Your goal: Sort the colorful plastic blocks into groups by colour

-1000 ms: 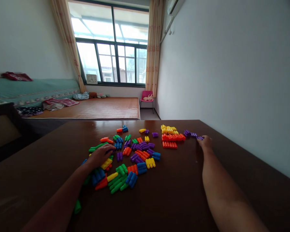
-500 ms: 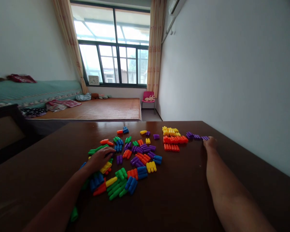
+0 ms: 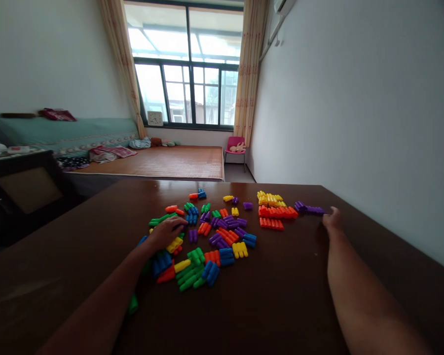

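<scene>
Many coloured plastic pieces lie spread on the brown table. My left hand [image 3: 167, 231] rests over the left part of the pile with fingers bent, beside blue pieces [image 3: 191, 219] and yellow ones [image 3: 174, 244]; a bit of purple shows by its fingertips, and whether it is gripped is unclear. At the right, my right hand [image 3: 333, 219] is at the end of a purple row [image 3: 311, 209], with thumb and fingers off it and apart. Left of that row lie orange rows [image 3: 277, 212] and stacked yellow pieces [image 3: 269, 198].
The brown table [image 3: 274, 296] has its right edge near the white wall. Beyond it are a bed [image 3: 185, 160], a pink chair [image 3: 236, 144] and a window. A dark cabinet [image 3: 29, 185] stands at the left.
The purple pieces by my right hand, earlier separated by small gaps, now form a continuous row, and my right hand has let go. The whole view has shifted slightly.
</scene>
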Demonstrator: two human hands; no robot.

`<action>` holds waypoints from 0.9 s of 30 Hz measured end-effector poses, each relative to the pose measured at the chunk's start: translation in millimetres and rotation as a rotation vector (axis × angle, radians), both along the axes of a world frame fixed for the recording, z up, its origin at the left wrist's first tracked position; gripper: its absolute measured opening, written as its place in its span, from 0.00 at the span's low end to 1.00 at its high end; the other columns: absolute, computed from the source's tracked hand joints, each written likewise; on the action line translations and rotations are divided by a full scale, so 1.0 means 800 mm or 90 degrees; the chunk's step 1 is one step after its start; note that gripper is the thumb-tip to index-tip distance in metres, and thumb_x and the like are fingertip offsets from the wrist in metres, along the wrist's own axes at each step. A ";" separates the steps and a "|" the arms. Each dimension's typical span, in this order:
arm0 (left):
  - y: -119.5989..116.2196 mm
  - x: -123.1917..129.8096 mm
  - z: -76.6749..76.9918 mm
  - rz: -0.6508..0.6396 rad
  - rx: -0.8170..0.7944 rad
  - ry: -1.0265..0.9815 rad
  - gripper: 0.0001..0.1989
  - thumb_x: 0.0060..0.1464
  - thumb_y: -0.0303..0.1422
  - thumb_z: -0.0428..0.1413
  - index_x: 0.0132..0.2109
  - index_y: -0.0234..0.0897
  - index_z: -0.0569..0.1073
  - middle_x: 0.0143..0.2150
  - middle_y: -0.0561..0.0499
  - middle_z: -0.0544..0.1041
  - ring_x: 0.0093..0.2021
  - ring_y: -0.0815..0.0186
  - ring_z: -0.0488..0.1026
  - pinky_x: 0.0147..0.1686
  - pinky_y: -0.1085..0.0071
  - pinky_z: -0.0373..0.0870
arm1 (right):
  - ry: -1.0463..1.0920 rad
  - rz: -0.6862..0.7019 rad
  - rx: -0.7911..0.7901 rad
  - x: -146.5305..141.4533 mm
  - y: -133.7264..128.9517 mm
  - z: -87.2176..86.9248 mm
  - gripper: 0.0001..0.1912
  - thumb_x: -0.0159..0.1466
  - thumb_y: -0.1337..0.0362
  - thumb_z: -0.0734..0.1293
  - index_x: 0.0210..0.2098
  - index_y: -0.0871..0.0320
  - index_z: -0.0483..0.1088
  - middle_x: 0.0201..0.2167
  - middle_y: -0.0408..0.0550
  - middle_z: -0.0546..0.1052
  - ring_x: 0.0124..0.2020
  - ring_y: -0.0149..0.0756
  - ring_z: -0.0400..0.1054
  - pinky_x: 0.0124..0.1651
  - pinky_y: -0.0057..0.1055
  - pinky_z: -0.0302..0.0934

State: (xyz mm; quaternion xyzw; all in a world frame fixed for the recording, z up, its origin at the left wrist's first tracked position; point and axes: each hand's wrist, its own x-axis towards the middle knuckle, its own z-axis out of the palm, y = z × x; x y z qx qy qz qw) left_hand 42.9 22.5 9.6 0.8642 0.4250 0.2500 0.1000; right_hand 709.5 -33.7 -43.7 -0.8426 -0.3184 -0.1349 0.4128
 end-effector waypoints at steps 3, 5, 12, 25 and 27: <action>0.000 0.003 -0.002 -0.004 0.005 -0.028 0.15 0.55 0.35 0.49 0.43 0.41 0.78 0.44 0.48 0.79 0.46 0.60 0.74 0.51 0.63 0.69 | -0.058 -0.019 0.096 -0.038 -0.001 0.053 0.26 0.55 0.73 0.57 0.53 0.69 0.67 0.51 0.66 0.72 0.54 0.54 0.65 0.56 0.49 0.59; 0.002 0.005 -0.005 -0.006 0.021 -0.048 0.14 0.55 0.33 0.49 0.43 0.41 0.78 0.45 0.47 0.78 0.47 0.61 0.74 0.51 0.64 0.69 | -0.105 0.060 0.174 -0.088 0.005 0.097 0.24 0.57 0.72 0.57 0.52 0.67 0.68 0.50 0.64 0.73 0.51 0.50 0.68 0.54 0.47 0.60; 0.002 0.003 -0.003 0.100 0.129 -0.059 0.14 0.55 0.28 0.49 0.42 0.43 0.78 0.51 0.49 0.75 0.56 0.59 0.67 0.58 0.60 0.64 | -0.107 0.747 -0.089 -0.344 0.031 0.129 0.17 0.60 0.61 0.64 0.47 0.55 0.72 0.37 0.49 0.79 0.35 0.39 0.73 0.41 0.36 0.67; 0.008 -0.018 0.021 0.152 0.140 -0.209 0.14 0.55 0.30 0.48 0.40 0.40 0.78 0.47 0.49 0.77 0.48 0.63 0.73 0.53 0.65 0.69 | -0.128 0.820 -0.455 -0.409 0.061 0.107 0.15 0.52 0.67 0.71 0.41 0.55 0.77 0.36 0.46 0.79 0.35 0.39 0.73 0.37 0.31 0.66; 0.008 -0.020 0.023 0.161 0.135 -0.217 0.14 0.55 0.31 0.48 0.39 0.40 0.78 0.47 0.49 0.77 0.47 0.62 0.74 0.52 0.65 0.69 | -0.159 0.818 -0.442 -0.412 0.061 0.100 0.12 0.54 0.67 0.69 0.38 0.56 0.78 0.33 0.46 0.79 0.33 0.38 0.73 0.37 0.30 0.65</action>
